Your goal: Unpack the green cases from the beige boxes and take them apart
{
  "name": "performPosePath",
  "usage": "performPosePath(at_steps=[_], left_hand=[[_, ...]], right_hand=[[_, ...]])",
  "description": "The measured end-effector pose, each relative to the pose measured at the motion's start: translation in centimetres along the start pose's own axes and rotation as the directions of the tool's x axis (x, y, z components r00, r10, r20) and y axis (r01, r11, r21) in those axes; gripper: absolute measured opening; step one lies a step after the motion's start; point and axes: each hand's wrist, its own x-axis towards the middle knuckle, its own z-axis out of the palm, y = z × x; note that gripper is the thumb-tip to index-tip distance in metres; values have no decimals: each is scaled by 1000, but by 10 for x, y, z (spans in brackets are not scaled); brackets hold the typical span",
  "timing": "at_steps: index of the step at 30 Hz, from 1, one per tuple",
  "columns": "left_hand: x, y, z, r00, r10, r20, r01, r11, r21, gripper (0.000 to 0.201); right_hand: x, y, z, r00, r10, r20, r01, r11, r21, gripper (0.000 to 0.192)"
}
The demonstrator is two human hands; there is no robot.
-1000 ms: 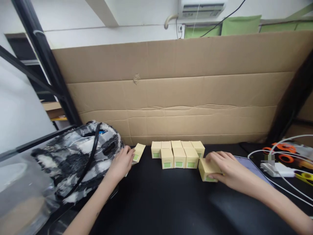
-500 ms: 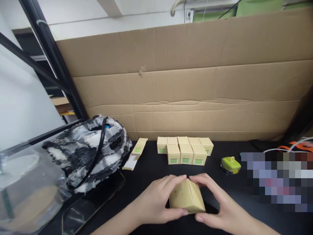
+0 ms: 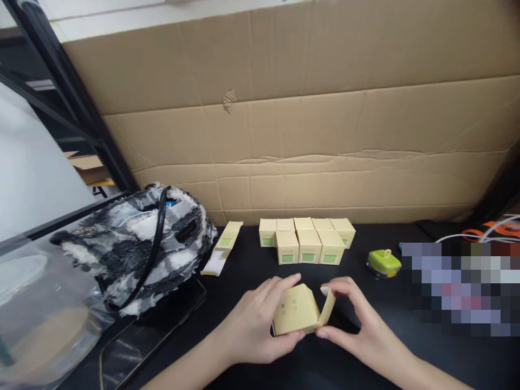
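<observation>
I hold a small matte tan cardboard carton (image 3: 296,315), square-edged, low on the black desk at 6 o'clock. My left hand (image 3: 254,325) cups its side while my right hand (image 3: 357,327) pinches the end flap. Finished cartons (image 3: 306,241) stand rowed at 12 o'clock, against corrugated board (image 3: 284,135).

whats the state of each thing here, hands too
small carton: held in both hands above the black table, end flap open
left hand: gripping the carton's left side
right hand: fingertips on the open flap
stack of cartons: closed, upright, two rows
flat carton: unfolded, lying flat
furry bag: slumped, top open
green tape measure: resting on the table
</observation>
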Motion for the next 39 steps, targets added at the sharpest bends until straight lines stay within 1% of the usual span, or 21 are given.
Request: performPosePath(at_steps=[3,6,9,10,12,15,16,17,18,19,21,22,25,27,29,30,32,34,36,37,39], left_hand=[[1,-1,2,999,-51,-6,52,997,50,74],[2,0,2,996,-77,42,75,996,46,82],[3,4,-2,989,-115,92,115,993,-1,77],[3,6,-4,985,-134,111,136,991,-10,72],[3,10,-8,975,-171,140,177,984,-30,62],[3,12,-13,973,-168,160,191,971,-142,58],[3,12,-14,973,-162,163,190,965,-181,60],[3,11,-15,974,-153,166,187,959,-211,62],[3,10,-15,975,-144,170,182,955,-236,65],[3,9,-15,976,-136,172,178,951,-253,66],[2,8,-14,979,-112,169,157,946,-283,65],[1,8,-13,982,-97,159,141,945,-294,63],[0,5,-10,994,-50,97,77,952,-297,59],[0,3,-7,999,-16,51,30,958,-286,56],[1,0,-4,1000,-3,14,6,963,-269,55],[2,-1,-3,1000,-8,-1,7,965,-261,55],[4,-3,-4,999,-33,-22,27,969,-245,54],[6,-2,-9,997,-74,-6,71,973,-219,53],[10,1,-14,989,-139,46,145,973,-180,55],[13,3,-17,981,-182,73,191,968,-163,56],[21,8,-21,955,-273,120,289,946,-150,55]], right_hand=[[0,-4,-6,999,-41,23,40,998,48,33],[0,-11,-14,991,-105,78,93,985,143,22],[0,-17,-19,990,-112,90,88,968,233,15],[0,-18,-20,993,-78,92,50,960,277,13],[-1,-21,-19,988,31,149,-90,908,410,13],[-3,-24,-14,923,173,343,-358,710,606,20],[-4,-25,-12,901,200,384,-412,666,622,20],[-4,-26,-10,892,219,396,-432,668,605,17],[-5,-28,-9,901,224,373,-411,717,563,13],[-5,-29,-9,922,201,331,-351,795,495,13],[-6,-30,-11,963,81,257,-162,936,312,29],[-5,-30,-13,971,8,237,-62,974,219,39],[-1,-29,-20,948,-164,273,173,985,-8,62],[2,-26,-23,909,-243,339,294,950,-108,62],[5,-23,-23,883,-267,386,356,917,-180,60],[5,-21,-22,888,-250,385,348,913,-211,60],[4,-18,-18,925,-137,354,229,946,-231,60],[3,-17,-13,936,43,350,7,990,-141,59],[2,-18,-8,891,183,416,-220,975,43,57],[3,-18,-7,866,217,450,-311,939,146,55],[4,-18,-6,843,240,482,-434,832,345,53]])
